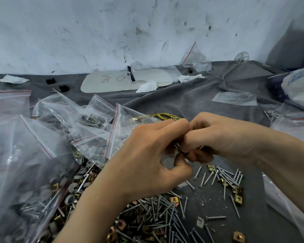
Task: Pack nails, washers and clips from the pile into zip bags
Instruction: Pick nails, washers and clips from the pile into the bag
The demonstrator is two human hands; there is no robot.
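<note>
We see both hands meeting above the grey cloth (200, 102) that covers the table. The left hand (147, 155) and the right hand (218, 137) touch at the knuckles. Their fingers are curled in, and together they pinch a small dark metal piece (180, 150). It is too small for us to say whether it is a clip. A bit of clear plastic (166, 161) shows just under the left thumb.

The pile (156, 220) of nails, brass square clips and grey washers lies below the hands, near the lower edge and partly under the left forearm. Loose nails (225, 176) are scattered just to its right.

On the left we see filled zip bags (42, 155) with red seal lines, heaped over one another and overlapping the pile. A coil of yellow wire (167, 116) lies just behind the hands.

Farther back, near the wall, lie a white board (112, 85) with red writing, crumpled tissue (147, 86) and an upright bag of small metal parts (195, 62). An empty flat bag (235, 98) lies to the right.
</note>
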